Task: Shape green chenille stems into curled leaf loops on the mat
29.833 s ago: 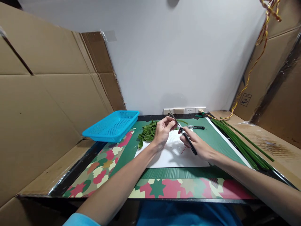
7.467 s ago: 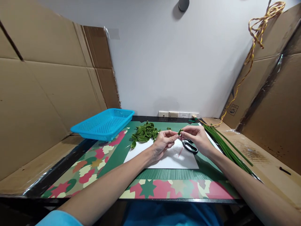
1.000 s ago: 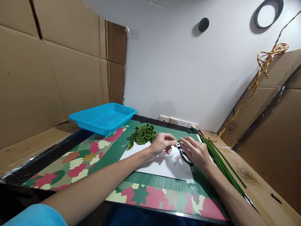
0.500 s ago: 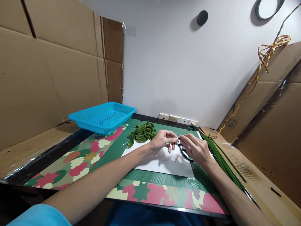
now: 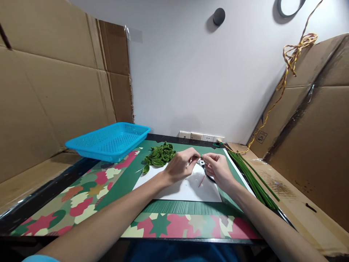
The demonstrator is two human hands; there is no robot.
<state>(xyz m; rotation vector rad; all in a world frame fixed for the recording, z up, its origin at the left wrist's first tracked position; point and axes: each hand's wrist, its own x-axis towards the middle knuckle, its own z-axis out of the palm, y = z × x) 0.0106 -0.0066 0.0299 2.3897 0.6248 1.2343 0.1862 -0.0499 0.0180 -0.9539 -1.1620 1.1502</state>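
My left hand (image 5: 181,165) and my right hand (image 5: 219,170) meet above a white sheet (image 5: 188,193), fingertips pinched together. Between them shows a short bit of green pipe cleaner (image 5: 201,157), mostly hidden by the fingers. Scissors (image 5: 202,163) with black-rimmed handles lie on the sheet, just under and behind my right hand, partly covered. A thin reddish strand (image 5: 202,181) rests on the paper below. To the left of my left hand sits a pile of green looped, leaf-shaped pieces (image 5: 160,154), fuzzy in look.
A blue perforated basket (image 5: 117,142) stands at the back left. Long green stems (image 5: 252,179) lie along the right edge of the table. Cardboard (image 5: 62,76) walls both sides, and sockets (image 5: 196,136) line the back wall. A yellow-red twisted cord (image 5: 283,85) hangs at right.
The view has shifted, so the scene sits further left. My hands have turned at the wrists, with the fingertips still together around the small green piece.
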